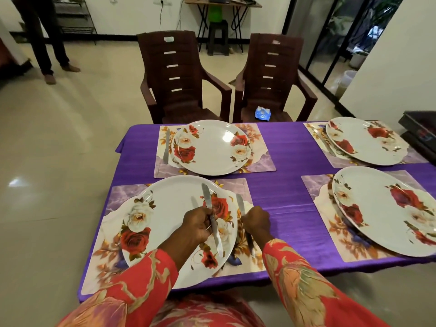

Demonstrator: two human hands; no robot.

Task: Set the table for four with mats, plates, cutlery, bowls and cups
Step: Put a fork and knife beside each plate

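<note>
Both hands (pixel 197 224), a knife (pixel 211 217) each.

Purple-clothed table (pixel 283 197), four mats (pixel 257 159)

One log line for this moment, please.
left hand: holds steel knife over near-left floral plate | right hand: setting second knife on mat | bowls, cups: none visible

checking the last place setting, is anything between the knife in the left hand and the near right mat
Nothing visible blocks it. The left hand holds the knife over the near left plate; bare purple cloth lies before the near right mat, whose left strip beside its plate looks free.
</note>
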